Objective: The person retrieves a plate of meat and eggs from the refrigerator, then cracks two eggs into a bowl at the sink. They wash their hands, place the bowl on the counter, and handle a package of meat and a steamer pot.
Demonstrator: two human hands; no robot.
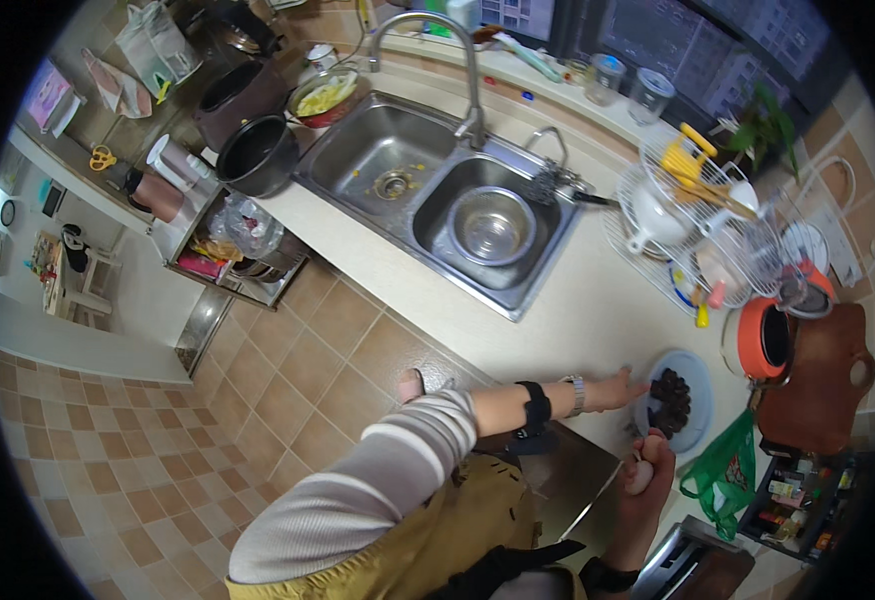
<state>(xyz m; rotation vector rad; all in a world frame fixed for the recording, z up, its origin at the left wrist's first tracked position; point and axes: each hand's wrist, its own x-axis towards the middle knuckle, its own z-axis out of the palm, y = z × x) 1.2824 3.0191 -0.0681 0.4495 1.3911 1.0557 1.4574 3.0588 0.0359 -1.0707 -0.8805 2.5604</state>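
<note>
A pale blue bowl (700,401) stands on the counter before me, with dark brown pieces of food (670,405) in it, too small to identify. My left hand (611,393) reaches over the counter from the left, palm empty, fingertips at the bowl's near left rim. At the bowl's lower edge my right hand (653,469) is curled around a small pale, rounded thing (638,478), perhaps a garlic bulb. The fingers partly hide it.
A double steel sink (407,217) holds a metal basin (491,225). Right of it are a wire dish rack (632,225), an orange pot (754,337), a brown cutting board (816,382) and a green plastic bag (730,472). A drawer (235,281) stands open at left.
</note>
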